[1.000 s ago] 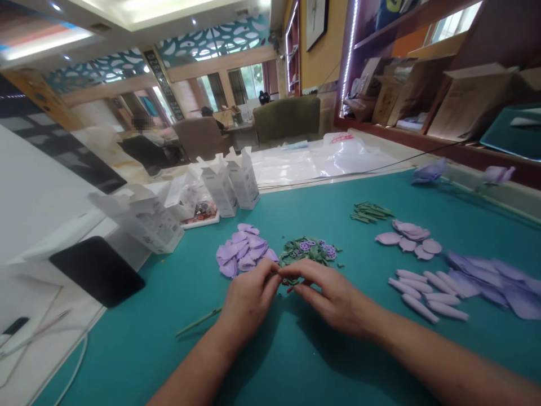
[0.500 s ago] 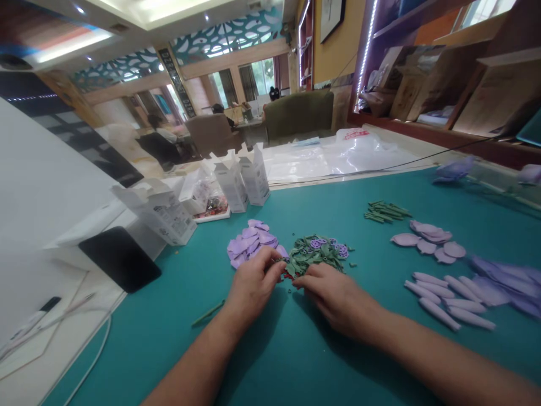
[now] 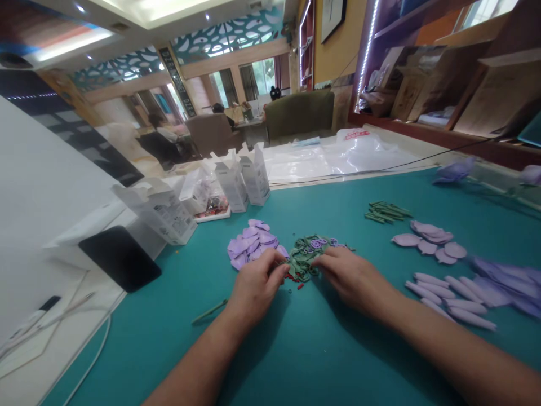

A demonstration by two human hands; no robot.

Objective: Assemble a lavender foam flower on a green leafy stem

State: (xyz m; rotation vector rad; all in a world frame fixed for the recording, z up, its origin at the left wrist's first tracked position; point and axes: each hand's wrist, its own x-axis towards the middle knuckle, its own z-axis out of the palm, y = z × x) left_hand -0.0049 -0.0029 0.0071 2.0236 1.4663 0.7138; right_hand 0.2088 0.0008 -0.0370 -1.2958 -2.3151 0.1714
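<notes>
My left hand rests on the teal mat with its fingers pinched at the near left edge of a small heap of green and purple pieces; what it pinches is too small to name. My right hand lies on the heap's right side, fingers curled onto the pieces. A few tiny red bits lie between the two hands. Just behind my left hand is a pile of lilac petals. A thin green stem lies on the mat to the left of my left wrist.
More lilac petals, long lilac rolls, green sticks and larger purple leaves lie to the right. White cartons and a black pad stand at the left. People sit far back by armchairs.
My right hand moved forward and right onto the heap of green pieces. My left hand stayed pinched at the heap's near edge. The camera barely shifted since half a second ago.
</notes>
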